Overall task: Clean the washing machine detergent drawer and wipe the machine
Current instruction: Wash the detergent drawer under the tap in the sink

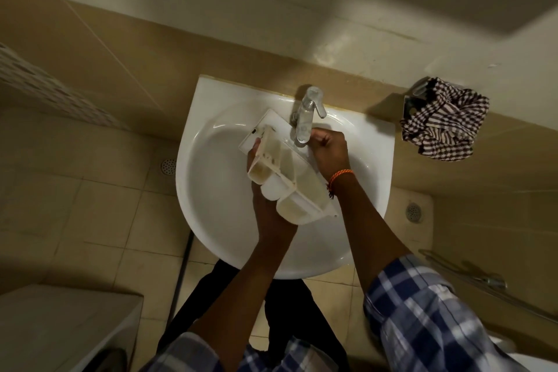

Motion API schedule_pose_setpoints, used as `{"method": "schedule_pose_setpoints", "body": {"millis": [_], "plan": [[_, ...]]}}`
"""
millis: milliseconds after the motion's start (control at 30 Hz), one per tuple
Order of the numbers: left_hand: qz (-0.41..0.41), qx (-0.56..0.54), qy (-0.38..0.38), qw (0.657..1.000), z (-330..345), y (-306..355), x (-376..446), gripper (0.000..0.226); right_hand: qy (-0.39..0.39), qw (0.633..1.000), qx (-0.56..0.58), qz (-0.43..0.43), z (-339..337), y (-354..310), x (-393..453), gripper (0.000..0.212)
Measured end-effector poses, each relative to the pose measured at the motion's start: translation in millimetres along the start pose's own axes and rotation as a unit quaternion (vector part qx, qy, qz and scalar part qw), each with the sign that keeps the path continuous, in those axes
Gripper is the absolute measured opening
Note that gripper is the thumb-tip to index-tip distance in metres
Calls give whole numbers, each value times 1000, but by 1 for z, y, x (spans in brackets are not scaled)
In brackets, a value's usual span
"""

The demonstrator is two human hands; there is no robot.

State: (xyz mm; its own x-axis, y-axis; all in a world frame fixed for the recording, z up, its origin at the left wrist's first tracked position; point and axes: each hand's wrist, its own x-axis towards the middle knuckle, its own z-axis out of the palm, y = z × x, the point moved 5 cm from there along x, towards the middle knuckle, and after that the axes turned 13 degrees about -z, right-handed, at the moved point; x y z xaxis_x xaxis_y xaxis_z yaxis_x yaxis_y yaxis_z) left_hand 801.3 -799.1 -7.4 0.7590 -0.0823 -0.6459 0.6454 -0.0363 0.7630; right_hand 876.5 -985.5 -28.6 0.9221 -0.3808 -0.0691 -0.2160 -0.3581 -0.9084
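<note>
Holding the detergent drawer [287, 178] over the white sink [211, 205], the person has it tilted under the tap [306, 118], front panel up toward the wall and the compartments facing the camera. The left hand [265, 205] cups it from below, fingers wrapped round the near side wall. The right hand [327, 151] sits at the far edge by the spout with its fingers curled; whether they pinch the drawer's rim or only rest against it I cannot tell.

The drawer looks like thin rigid plastic: light, stiff, and probably slick once wet and soapy. Its 3 or so compartments show brownish residue, so rinsing is likely far from finished. The dividers and side walls seem the safest places to hold, since the flat front panel offers little purchase and small tabs at the corners could snap if twisted.

A checked cloth [444, 124] hangs on a wall fitting to the right, and the corner of the washing machine [60, 326] shows at lower left, not yet wiped as far as I can judge.
</note>
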Motion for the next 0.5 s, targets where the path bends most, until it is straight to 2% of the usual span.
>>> {"method": "schedule_pose_setpoints", "body": {"millis": [67,100,167,200,233,300,367,467,500], "plan": [[-3,-15,-19,1000,2,6,-2,111,-5,1000,-15,3,-4,-2,2,21],[-17,-8,-27,999,0,15,-3,107,-10,999,-37,-2,-6,-3,1,22],[-72,28,-85,993,-8,9,-8,82,-21,998,-62,-13,-11,-4,-3,21],[-115,54,-76,989,-20,-1,-9,80,-24,998,-64,-17,-13,-5,-7,21],[-125,46,-65,989,-30,-11,-7,87,-30,997,-67,-21,-12,-8,-12,22],[-64,15,-30,997,-50,-11,-4,105,-50,994,-96,-33,-3,-11,-25,27],[-21,24,21,999,-56,-7,-10,100,-54,990,-128,-33,9,-16,-40,27],[35,-36,96,994,-60,-2,-29,96,4,992,-125,8,20,-19,-60,26],[42,-53,93,993,-57,1,-37,98,31,993,-116,17,22,-20,-66,26]]}}
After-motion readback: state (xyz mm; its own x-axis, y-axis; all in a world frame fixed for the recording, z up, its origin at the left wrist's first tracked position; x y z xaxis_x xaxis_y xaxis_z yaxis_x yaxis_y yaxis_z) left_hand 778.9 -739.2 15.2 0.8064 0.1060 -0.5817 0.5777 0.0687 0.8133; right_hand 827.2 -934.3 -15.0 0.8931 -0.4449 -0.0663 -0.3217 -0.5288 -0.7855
